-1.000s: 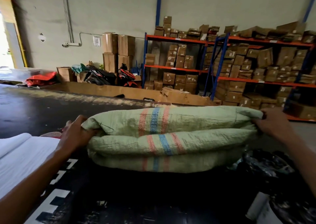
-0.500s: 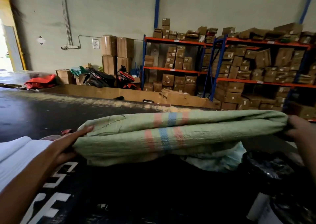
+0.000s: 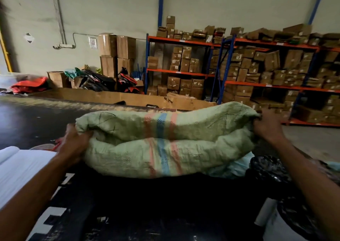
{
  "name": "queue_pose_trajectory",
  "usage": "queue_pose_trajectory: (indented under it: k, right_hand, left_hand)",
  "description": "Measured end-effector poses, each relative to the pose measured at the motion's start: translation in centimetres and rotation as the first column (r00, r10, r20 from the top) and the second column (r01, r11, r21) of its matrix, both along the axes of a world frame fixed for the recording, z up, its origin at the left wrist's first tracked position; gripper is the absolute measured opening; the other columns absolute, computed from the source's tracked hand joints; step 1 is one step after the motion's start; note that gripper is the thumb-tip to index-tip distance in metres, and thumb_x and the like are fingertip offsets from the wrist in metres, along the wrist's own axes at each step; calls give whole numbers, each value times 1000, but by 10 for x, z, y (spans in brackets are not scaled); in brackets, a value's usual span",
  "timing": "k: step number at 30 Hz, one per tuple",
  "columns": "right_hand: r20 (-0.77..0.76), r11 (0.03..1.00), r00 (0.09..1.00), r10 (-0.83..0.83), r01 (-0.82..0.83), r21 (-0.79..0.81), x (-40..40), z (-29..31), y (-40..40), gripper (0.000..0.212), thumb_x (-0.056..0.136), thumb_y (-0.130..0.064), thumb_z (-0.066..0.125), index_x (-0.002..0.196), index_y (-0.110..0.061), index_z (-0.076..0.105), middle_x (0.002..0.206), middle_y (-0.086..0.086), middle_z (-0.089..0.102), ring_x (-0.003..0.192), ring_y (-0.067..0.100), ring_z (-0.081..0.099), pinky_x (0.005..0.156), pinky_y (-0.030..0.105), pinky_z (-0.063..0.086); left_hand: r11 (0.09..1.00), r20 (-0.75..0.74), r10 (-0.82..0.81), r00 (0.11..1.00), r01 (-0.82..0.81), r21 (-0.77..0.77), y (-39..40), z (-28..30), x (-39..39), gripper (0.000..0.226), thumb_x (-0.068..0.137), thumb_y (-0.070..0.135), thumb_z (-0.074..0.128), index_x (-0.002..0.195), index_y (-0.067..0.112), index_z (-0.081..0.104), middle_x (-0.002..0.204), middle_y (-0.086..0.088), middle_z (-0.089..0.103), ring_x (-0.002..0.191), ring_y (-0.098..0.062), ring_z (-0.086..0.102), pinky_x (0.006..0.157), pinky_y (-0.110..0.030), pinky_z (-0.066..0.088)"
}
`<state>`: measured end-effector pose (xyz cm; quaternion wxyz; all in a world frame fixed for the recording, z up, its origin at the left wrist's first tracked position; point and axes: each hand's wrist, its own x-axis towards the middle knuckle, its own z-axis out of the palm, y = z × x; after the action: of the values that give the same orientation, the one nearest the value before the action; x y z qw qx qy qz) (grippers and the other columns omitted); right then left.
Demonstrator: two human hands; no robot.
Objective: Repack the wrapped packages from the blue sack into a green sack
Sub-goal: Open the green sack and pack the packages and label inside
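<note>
A pale green woven sack (image 3: 128, 154) with a pink and blue stripe hangs folded in front of me, held up by both ends. My left hand (image 3: 74, 143) grips its left end, fingers curled into the cloth. My right hand (image 3: 267, 128) grips the right end near the sack's top edge. A light blue sack (image 3: 233, 169) peeks out below the green one on the right. Dark wrapped packages (image 3: 268, 169) lie beside it at the right.
White cloth (image 3: 20, 169) lies at my left. Below me is a dark surface with white lettering (image 3: 55, 216). A long cardboard wall (image 3: 110, 98) crosses the floor behind. Racks of cardboard boxes (image 3: 257, 69) and parked motorbikes (image 3: 110, 82) stand along the far wall.
The green sack was stretched out wide half a second ago; now both hands have drawn closer and the sack is folded and bunched again, with my left hand curled round its end.
</note>
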<state>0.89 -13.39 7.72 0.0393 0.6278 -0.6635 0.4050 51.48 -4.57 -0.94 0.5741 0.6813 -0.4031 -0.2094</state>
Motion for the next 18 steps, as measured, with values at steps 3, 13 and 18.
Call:
queue_pose_trajectory:
  k: [3, 13, 18]
  right_hand:
    - [526, 955, 842, 120, -243, 171, 27, -2, -1, 20, 91, -3, 48, 103, 7, 61, 100, 23, 61, 88, 36, 59, 71, 38, 43]
    - [843, 870, 520, 137, -470, 149, -47, 20, 1, 51, 78, -33, 67, 120, -5, 59, 100, 16, 68, 83, 28, 66, 69, 32, 56]
    - [112, 983, 992, 57, -75, 170, -40, 15, -7, 32, 80, -4, 67, 111, 1, 59, 106, 25, 63, 96, 38, 60, 77, 41, 49]
  left_hand:
    - [963, -589, -249, 769, 260, -68, -3, 11, -23, 22, 91, 25, 54, 105, 12, 66, 100, -13, 70, 88, -25, 66, 73, -41, 50]
    - [919, -476, -365, 800, 391, -48, 16, -8, 26, 56, 63, 44, 79, 111, 16, 69, 108, -16, 71, 99, -34, 68, 86, -50, 53]
    - [973, 213, -199, 956, 166, 163, 19, -20, 24, 63, 42, 42, 84, 100, 23, 67, 97, -6, 73, 94, -28, 67, 87, -45, 52]
